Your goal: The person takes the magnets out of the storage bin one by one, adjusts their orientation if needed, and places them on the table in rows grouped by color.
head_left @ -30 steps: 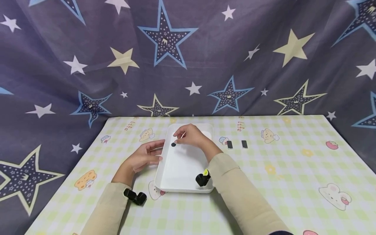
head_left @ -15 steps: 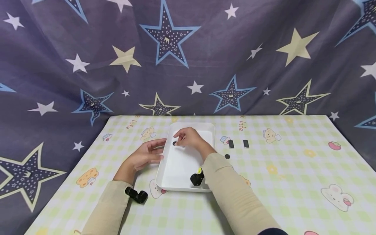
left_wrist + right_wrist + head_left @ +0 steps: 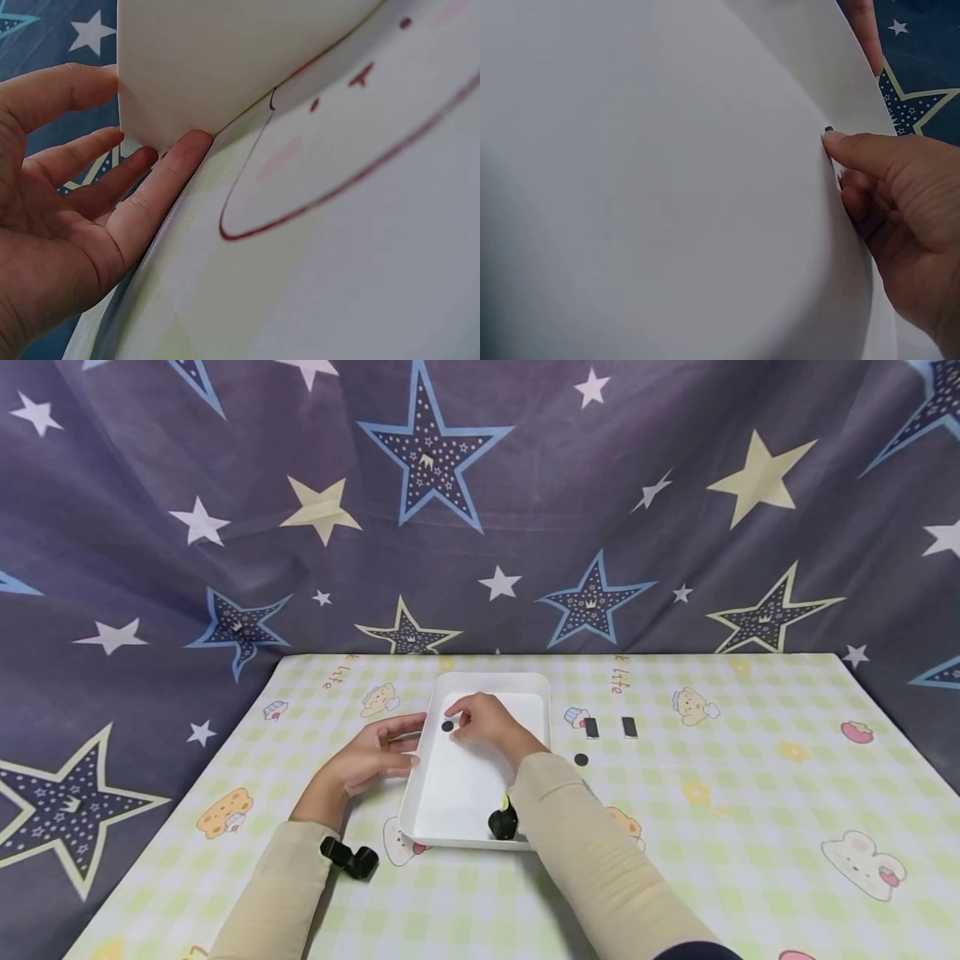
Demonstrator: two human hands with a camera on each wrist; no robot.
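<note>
Right hand [image 3: 900, 202] on white tray [image 3: 645, 187]

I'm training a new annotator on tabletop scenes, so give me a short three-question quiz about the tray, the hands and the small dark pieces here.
1. True or false: the small black round disc lies inside the white rectangular plastic tray.
2. Which hand touches the tray's outer side wall? A) left hand B) right hand C) neither
3. Fill in: beside the tray, on the green checked tablecloth, lie ___ dark rectangular pieces and another black disc.

Key: 1 true; 2 A; 3 two.
</note>
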